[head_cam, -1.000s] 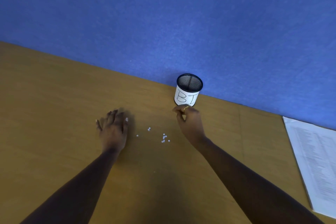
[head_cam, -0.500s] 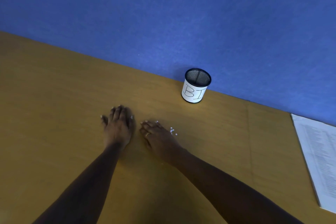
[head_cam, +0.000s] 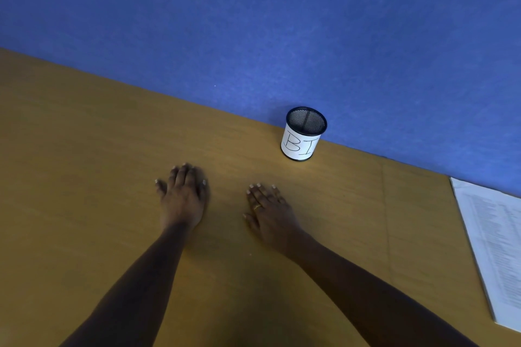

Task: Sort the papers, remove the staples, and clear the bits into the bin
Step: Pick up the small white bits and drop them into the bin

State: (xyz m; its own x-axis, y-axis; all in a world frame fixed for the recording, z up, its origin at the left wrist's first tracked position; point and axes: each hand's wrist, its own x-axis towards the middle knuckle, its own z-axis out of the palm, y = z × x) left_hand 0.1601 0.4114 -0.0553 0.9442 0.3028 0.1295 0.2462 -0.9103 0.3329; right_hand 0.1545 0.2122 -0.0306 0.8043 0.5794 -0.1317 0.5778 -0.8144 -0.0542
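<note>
While hands (head_cam: pixel 225 200) lie flat, wooden desk (head_cam: pixel 84 149).

"BI" handwritten on bin (head_cam: pixel 300 146) label

The printed papers (head_cam: pixel 496 248) are running off the right edge, their text too blurred to read. The bin (head_cam: pixel 303 135) label is showing only "BI" — the rest is curving away. Both palms — left hand (head_cam: pixel 183 197), right hand (head_cam: pixel 270 214) — are hiding the tabletop (head_cam: pixel 84 177) beneath.
</note>
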